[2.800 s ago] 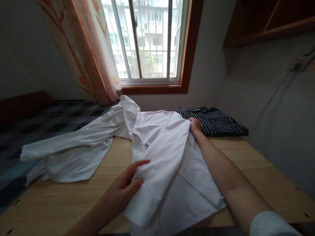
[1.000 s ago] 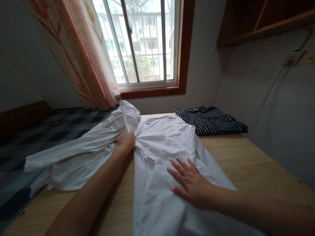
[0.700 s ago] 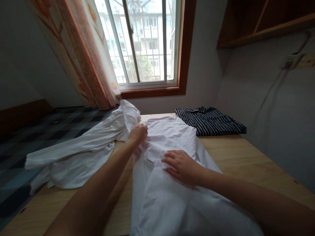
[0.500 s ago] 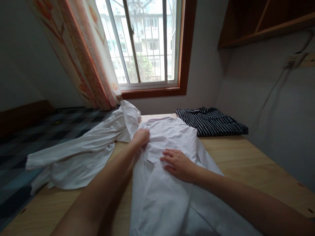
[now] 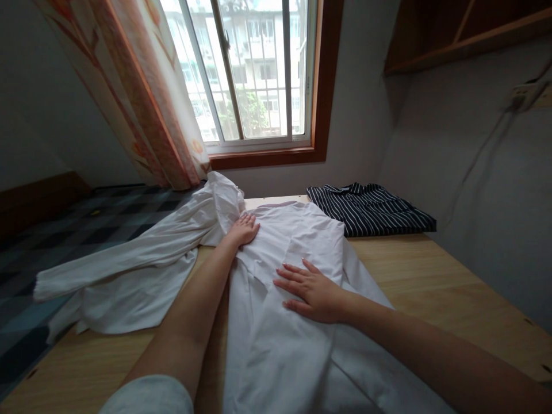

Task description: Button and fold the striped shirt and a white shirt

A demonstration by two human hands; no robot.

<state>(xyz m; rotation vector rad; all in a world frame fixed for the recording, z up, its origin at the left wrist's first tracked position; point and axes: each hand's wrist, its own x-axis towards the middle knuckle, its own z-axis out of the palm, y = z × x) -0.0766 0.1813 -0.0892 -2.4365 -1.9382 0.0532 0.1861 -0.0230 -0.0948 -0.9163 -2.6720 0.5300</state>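
A white shirt (image 5: 280,345) lies partly folded on the wooden table (image 5: 431,287), its left sleeve and side (image 5: 129,264) spread out over the table's left edge. My left hand (image 5: 244,230) rests flat and open on the shirt near its shoulder, fingers stretched toward the collar. My right hand (image 5: 308,287) lies flat and open on the middle of the folded part, fingers spread to the left. Neither hand holds anything.
A folded dark striped shirt (image 5: 371,210) lies at the back right of the table. A window (image 5: 250,75) with an orange-patterned curtain (image 5: 142,98) is behind. A checked bed cover (image 5: 64,230) is at the left. A wooden shelf (image 5: 466,34) hangs at the upper right.
My left hand let go of the bunched cloth at the shoulder and now lies flat. My right hand slid up the shirt from lower down and spread its fingers.
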